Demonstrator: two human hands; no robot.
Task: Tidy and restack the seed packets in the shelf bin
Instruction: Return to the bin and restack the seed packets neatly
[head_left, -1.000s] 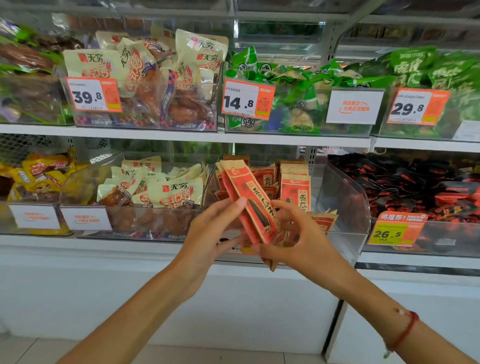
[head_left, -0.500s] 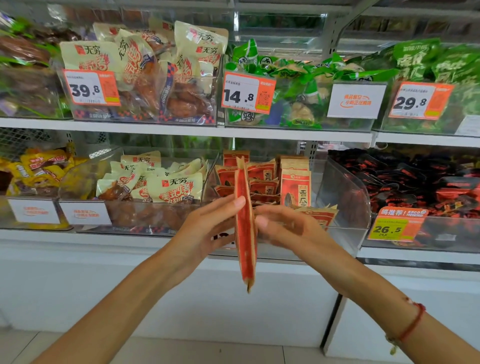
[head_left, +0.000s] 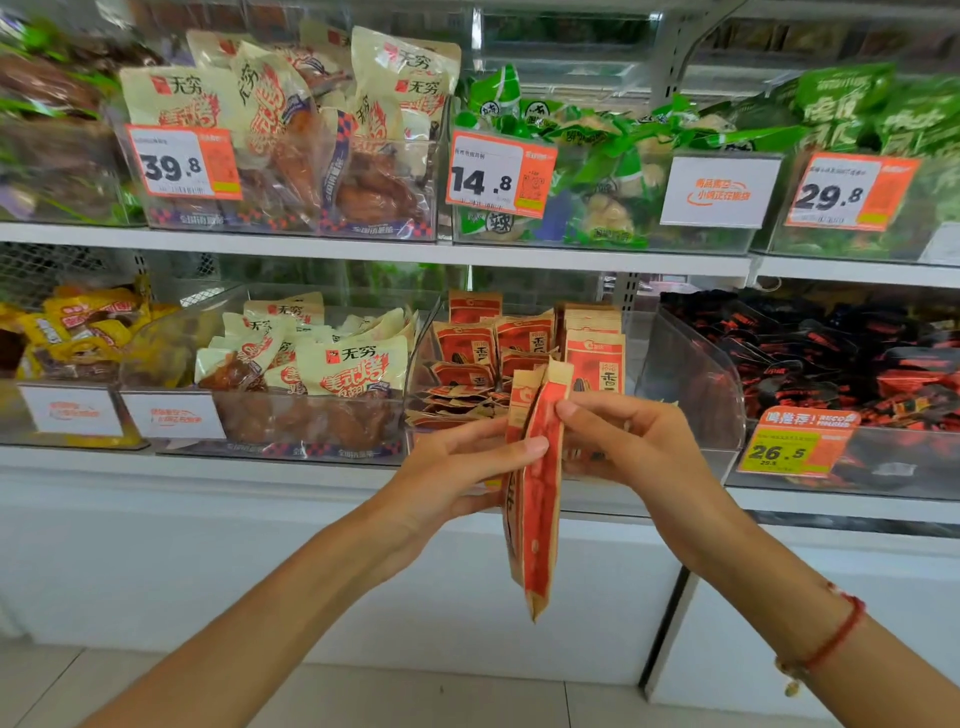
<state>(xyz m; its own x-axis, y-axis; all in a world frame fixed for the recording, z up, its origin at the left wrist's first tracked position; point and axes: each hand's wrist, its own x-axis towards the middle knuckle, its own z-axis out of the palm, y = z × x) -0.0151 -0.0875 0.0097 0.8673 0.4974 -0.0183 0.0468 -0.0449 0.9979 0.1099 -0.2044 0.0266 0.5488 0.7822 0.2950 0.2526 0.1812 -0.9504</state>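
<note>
Red and brown seed packets (head_left: 535, 499), a small stack held edge-on and upright, hang in front of the lower shelf (head_left: 322, 462), just outside the clear shelf bin (head_left: 691, 384). Both hands hold the stack near its upper half. The left hand (head_left: 457, 478) presses straight fingers against the left face, its fingertips (head_left: 535, 446) lying across the red side. The right hand (head_left: 628, 447) pinches the top of the stack from the right, fingers curled round the packets' edge. A red string bracelet (head_left: 841, 631) circles the right wrist.

Behind the hands, the bin holds more packets of the same kind: some stand upright (head_left: 592, 358) toward the back and right, others lie flat and fanned (head_left: 457, 402) at the front left. Beside it on the left sits a bin of cream-coloured snack bags (head_left: 343, 364); on the right, a bin of black and red packs (head_left: 831, 358) with a yellow and orange price tag (head_left: 795, 441). The upper shelf carries further bins with orange price labels (head_left: 498, 174).
</note>
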